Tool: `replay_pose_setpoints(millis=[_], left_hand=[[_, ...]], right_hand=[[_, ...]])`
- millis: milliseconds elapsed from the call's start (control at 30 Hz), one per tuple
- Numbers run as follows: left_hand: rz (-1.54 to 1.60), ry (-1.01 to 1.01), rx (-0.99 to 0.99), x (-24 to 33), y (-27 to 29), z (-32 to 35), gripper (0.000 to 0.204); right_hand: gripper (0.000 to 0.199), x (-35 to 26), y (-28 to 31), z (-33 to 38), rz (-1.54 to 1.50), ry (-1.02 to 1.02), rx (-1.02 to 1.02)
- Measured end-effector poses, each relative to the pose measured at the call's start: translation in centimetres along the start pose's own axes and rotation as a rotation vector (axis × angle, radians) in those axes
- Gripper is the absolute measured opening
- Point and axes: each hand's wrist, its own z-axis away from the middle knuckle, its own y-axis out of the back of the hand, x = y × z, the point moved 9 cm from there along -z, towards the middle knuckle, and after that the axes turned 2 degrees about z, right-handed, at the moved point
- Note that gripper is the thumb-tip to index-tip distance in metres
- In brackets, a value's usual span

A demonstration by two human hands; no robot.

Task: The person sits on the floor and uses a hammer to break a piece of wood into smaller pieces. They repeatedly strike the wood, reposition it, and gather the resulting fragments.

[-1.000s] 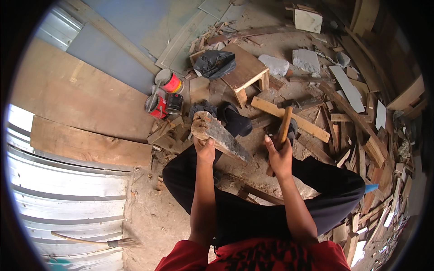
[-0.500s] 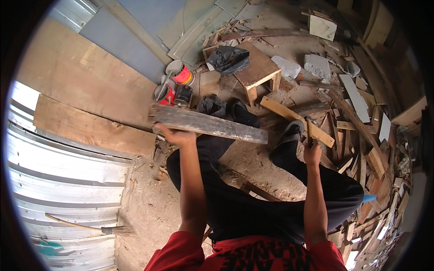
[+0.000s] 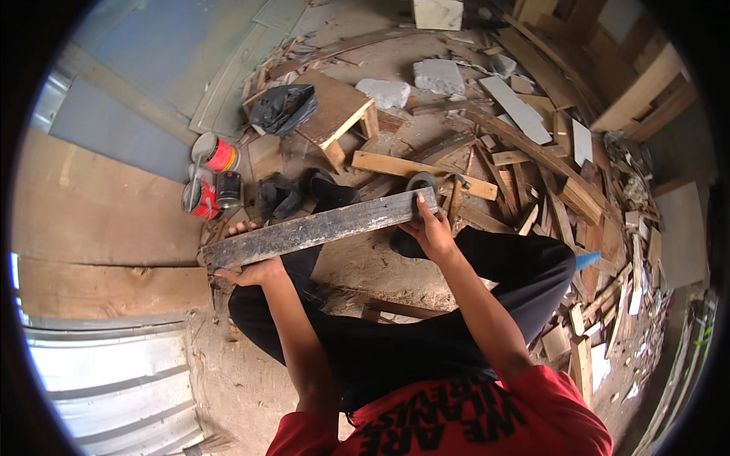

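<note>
A bare, sandy dirt floor carries everything. Just beyond the left-hand fingers stand three red and black paint tins. Past the right-hand fingers lie a pale flat wooden offcut, a small brown wooden stool, two grey stone blocks and heaped timber scraps.

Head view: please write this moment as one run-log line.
left hand: holds plank end | right hand: holds other end | dark plank: level above knees | paint cans: beyond it
</note>
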Motion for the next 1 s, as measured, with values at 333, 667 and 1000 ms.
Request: replay_pose_setpoints(millis=[333,667,1000], left_hand=[[0.112,0.082,-0.022,0.6,1.6,-0.3,0.091],[0.342,0.246,-0.132,0.7,2.0,-1.8,0.082],[-0.586,1.15,0.126,-11.2,4.8,6.9,0.077]], right_hand=[[0.061,-6.5,-4.8,5.8,-0.057,0.208,-0.252],[0.066,-13.5,-11.0,15.9,0.352,0.635,-0.309],[0.063,-23.4,-20.1,25.7,0.903,1.223,-0.376]])
